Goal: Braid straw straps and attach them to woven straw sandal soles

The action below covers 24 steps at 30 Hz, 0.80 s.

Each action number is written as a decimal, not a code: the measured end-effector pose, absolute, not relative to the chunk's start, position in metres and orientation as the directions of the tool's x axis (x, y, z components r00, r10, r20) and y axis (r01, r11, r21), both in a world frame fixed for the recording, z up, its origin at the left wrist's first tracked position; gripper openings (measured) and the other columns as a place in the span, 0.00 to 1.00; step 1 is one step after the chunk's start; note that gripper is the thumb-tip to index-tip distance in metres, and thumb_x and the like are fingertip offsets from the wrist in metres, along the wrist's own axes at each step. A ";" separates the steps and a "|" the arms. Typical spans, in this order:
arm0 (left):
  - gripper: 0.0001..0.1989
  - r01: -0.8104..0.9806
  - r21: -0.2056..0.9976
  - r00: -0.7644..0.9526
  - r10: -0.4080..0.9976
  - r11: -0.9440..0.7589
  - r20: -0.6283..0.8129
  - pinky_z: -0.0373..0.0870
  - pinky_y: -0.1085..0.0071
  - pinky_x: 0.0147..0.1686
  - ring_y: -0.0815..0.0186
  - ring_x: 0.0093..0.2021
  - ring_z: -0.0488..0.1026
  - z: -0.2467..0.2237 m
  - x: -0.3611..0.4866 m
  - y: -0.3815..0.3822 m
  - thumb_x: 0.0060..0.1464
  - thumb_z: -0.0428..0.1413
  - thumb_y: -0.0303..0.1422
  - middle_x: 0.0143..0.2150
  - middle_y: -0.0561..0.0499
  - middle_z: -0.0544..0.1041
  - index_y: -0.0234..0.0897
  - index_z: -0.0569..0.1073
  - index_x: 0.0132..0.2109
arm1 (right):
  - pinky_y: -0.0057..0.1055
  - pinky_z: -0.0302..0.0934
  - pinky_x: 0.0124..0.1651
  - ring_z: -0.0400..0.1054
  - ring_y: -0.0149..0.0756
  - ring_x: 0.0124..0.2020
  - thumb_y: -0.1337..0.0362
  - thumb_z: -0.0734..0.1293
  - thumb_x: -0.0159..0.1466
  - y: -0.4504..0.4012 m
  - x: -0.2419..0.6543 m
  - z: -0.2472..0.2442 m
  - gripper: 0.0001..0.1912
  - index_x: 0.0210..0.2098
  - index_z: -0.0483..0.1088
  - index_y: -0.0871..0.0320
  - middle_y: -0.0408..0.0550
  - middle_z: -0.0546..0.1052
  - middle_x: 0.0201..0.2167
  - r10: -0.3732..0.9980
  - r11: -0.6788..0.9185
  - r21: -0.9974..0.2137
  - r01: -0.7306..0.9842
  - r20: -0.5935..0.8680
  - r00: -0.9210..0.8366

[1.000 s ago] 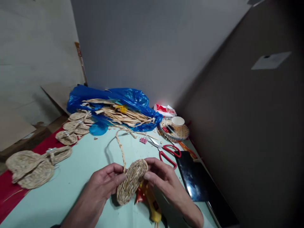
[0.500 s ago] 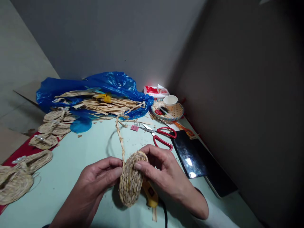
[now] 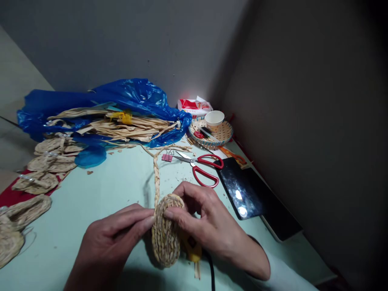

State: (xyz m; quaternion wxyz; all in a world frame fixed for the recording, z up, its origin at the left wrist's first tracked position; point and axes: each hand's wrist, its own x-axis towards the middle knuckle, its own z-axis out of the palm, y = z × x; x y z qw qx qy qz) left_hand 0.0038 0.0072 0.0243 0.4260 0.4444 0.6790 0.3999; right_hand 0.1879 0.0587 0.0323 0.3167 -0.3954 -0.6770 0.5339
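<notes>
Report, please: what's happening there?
Left hand pinching braid beside woven oval. Right hand gripping woven oval. Yellow tool partly hidden behind; open scissors beyond.

Yellow tool (image 3: 194,252) partly hidden by right hand (image 3: 206,220), black cord (image 3: 211,271) cut at bottom edge, nearest woven slipper (image 3: 9,244) at left.

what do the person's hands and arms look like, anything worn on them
The left hand and right hand are both ungloved. A pale, light-coloured sleeve covers the right forearm, with a thin dark line at its edge, perhaps a band. No sleeve shows on the left.
</notes>
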 end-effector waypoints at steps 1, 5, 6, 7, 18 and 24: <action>0.06 0.287 0.917 -0.269 0.942 0.276 -0.200 0.71 0.68 0.34 0.58 0.31 0.75 0.025 0.006 0.006 0.42 0.65 0.43 0.27 0.53 0.81 0.52 0.84 0.23 | 0.26 0.52 0.28 0.58 0.28 0.24 0.60 0.69 0.63 0.058 0.187 0.032 0.10 0.29 0.67 0.57 0.37 0.65 0.22 0.876 0.115 -0.972 0.205 0.002 -0.482; 0.06 0.395 0.899 -0.313 0.948 0.187 -0.059 0.71 0.68 0.38 0.57 0.34 0.78 0.024 0.012 0.000 0.47 0.62 0.43 0.31 0.55 0.83 0.56 0.85 0.27 | 0.26 0.51 0.27 0.56 0.28 0.24 0.61 0.69 0.63 0.056 0.186 0.032 0.10 0.29 0.65 0.57 0.36 0.64 0.22 0.880 0.083 -0.970 0.228 -0.036 -0.473; 0.07 0.410 0.897 -0.310 0.950 0.163 -0.030 0.71 0.68 0.39 0.57 0.34 0.79 0.023 0.013 -0.001 0.48 0.62 0.42 0.32 0.55 0.84 0.56 0.86 0.29 | 0.26 0.50 0.27 0.55 0.28 0.24 0.61 0.68 0.63 0.056 0.186 0.031 0.10 0.29 0.65 0.56 0.36 0.64 0.22 0.881 0.075 -0.971 0.228 -0.042 -0.472; 0.07 0.418 0.897 -0.306 0.952 0.144 -0.011 0.71 0.68 0.39 0.58 0.34 0.79 0.022 0.014 -0.001 0.49 0.62 0.42 0.32 0.54 0.84 0.56 0.86 0.30 | 0.26 0.50 0.27 0.55 0.28 0.24 0.61 0.68 0.63 0.055 0.186 0.031 0.10 0.29 0.65 0.56 0.36 0.63 0.22 0.881 0.068 -0.972 0.225 -0.047 -0.470; 0.10 0.377 0.924 -0.227 0.974 0.062 0.027 0.71 0.74 0.33 0.65 0.34 0.77 0.011 0.006 -0.005 0.54 0.59 0.41 0.32 0.57 0.80 0.55 0.86 0.36 | 0.27 0.49 0.28 0.55 0.29 0.25 0.53 0.71 0.64 0.054 0.184 0.028 0.17 0.29 0.62 0.56 0.37 0.63 0.23 0.868 0.000 -0.989 0.148 -0.074 -0.491; 0.09 0.419 0.907 -0.233 0.961 -0.036 0.146 0.70 0.77 0.34 0.70 0.31 0.76 0.008 0.008 -0.005 0.53 0.60 0.38 0.31 0.61 0.80 0.57 0.85 0.38 | 0.27 0.47 0.26 0.56 0.29 0.23 0.55 0.69 0.66 0.054 0.185 0.026 0.14 0.31 0.63 0.56 0.37 0.63 0.22 0.852 -0.047 -0.983 0.175 -0.131 -0.508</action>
